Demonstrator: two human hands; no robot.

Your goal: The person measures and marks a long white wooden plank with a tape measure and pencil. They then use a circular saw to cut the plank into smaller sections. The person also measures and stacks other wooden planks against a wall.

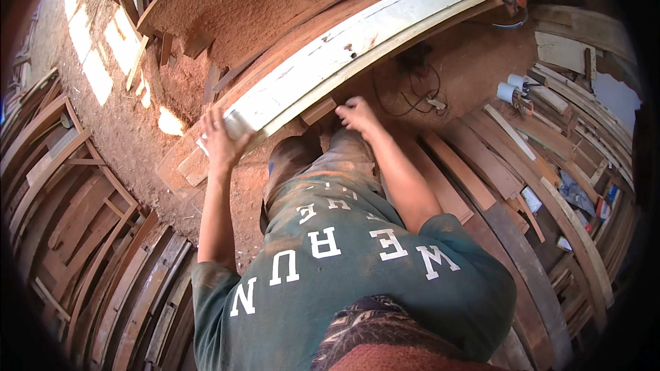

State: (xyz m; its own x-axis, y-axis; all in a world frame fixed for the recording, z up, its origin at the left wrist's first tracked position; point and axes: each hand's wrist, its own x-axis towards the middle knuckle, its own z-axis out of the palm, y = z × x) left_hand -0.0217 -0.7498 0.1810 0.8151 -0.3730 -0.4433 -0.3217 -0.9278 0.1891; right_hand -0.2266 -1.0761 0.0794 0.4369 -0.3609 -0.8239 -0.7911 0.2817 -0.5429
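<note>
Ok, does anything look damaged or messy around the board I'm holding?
The long white board has chipped, worn paint with bare patches. Black cables lie tangled in the sawdust near the right hand. The left hand grips the board's near end.

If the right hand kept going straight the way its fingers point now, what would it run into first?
The right hand points up-left at the long white-painted wooden plank; its fingertips seem already at the plank's lower edge, beside a small reddish wood block. Depth is unclear, but the plank comes first.
</note>
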